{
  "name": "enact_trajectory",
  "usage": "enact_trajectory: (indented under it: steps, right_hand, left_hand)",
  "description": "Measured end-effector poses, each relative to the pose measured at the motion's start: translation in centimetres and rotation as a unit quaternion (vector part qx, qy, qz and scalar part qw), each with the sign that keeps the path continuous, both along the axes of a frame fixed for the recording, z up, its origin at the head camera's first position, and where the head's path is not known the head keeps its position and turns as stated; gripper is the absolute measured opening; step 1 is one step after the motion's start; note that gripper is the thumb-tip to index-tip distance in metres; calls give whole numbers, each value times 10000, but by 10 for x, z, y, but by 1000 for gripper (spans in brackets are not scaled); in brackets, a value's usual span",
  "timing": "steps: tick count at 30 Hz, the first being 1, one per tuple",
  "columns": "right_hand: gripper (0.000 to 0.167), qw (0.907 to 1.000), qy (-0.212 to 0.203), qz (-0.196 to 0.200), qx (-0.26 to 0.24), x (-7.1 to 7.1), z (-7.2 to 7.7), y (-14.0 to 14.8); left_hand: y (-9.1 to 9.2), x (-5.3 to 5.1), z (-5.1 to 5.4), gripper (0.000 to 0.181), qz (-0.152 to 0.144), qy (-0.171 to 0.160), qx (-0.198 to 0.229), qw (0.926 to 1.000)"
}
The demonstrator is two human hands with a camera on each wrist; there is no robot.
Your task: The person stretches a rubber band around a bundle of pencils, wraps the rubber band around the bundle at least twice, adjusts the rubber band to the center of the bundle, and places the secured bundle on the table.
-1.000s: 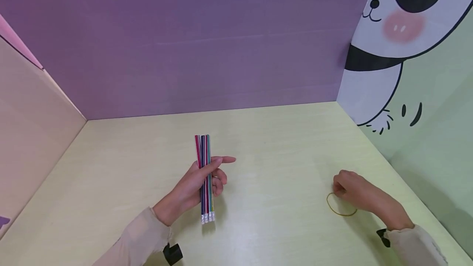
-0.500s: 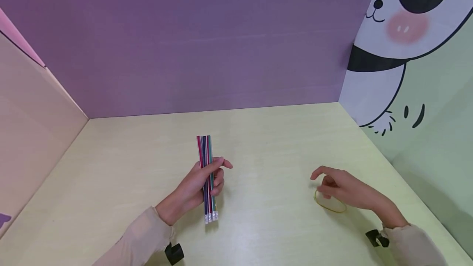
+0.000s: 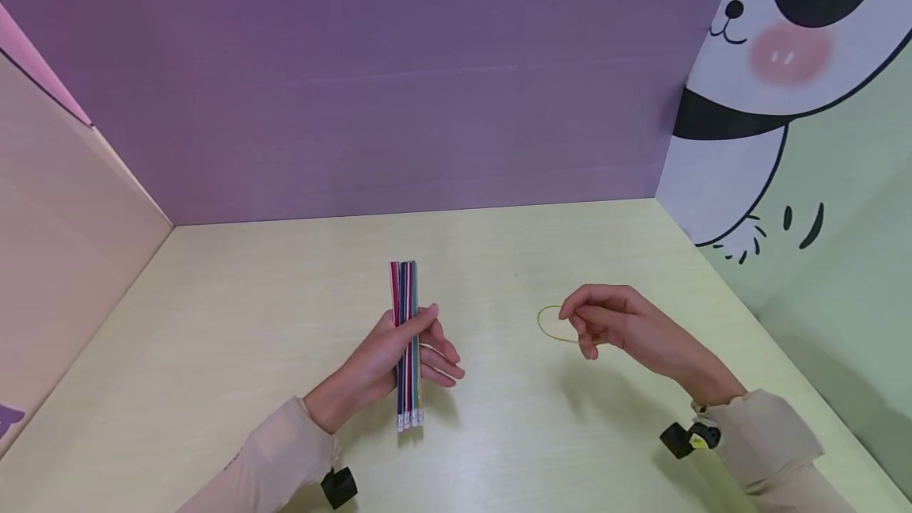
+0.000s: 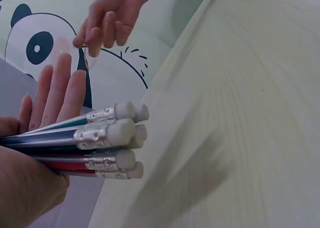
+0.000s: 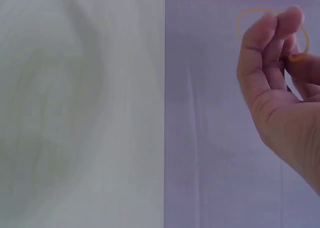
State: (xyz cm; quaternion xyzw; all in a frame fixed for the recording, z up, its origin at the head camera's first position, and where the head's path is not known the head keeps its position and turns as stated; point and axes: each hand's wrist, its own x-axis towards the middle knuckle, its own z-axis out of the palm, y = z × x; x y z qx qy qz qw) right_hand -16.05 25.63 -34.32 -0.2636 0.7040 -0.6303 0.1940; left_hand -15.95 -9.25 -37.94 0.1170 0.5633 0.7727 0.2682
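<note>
A bundle of several striped pencils (image 3: 404, 291) stands roughly upright in the head view, their white erasers (image 4: 120, 133) towards the person. The left hand (image 3: 378, 355) holds them under its thumb against the palm, its other fingers extended loosely to the right. Off to the right, the right hand (image 3: 620, 323) is raised above the table and pinches a thin yellow rubber band (image 3: 543, 327), whose loop sticks out left of the fingertips. In the right wrist view the band (image 5: 307, 40) passes around behind the fingers of the right hand (image 5: 280, 97).
The pale wooden table (image 3: 285, 283) meets a purple wall (image 3: 399, 85) at the back. A pinkish panel (image 3: 64, 220) rises on the left, and a green panel with a panda drawing (image 3: 841, 275) on the right. Black devices (image 3: 339, 488) are strapped at both wrists.
The right hand has lifted and moved left and away from the person, carrying the rubber band off the table. The left hand's fingers have straightened outward; its pencils have shifted slightly right.
</note>
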Motion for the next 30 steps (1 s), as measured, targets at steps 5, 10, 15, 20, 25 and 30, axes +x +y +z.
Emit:
enact_trajectory:
  steps: [5,10,15,20,25,30]
  right_hand:
    - [17,9992,258,-290,47,-6,13,-22]
    - [17,9954,-203,-82,-931,-3,37,-51]
    - [24,9852,-515,290,-1608,-1,58,-80]
    - [20,9778,-784,353,-1913,-7,66,-99]
    - [20,9734,-1028,335,-2018,-9,62,-104]
    - [22,9800,-751,457,-1786,-14,56,-102]
  left_hand:
    - [1,1,0,40,13,104,-136,9999]
    - [3,4,1,43,-185,424,-322,9984]
    - [7,8,2,42,-558,616,-383,9958]
    - [7,11,5,46,-550,723,-648,9938]
    - [9,13,7,46,-544,843,-799,9917]
    - [9,15,8,45,-633,879,-926,9898]
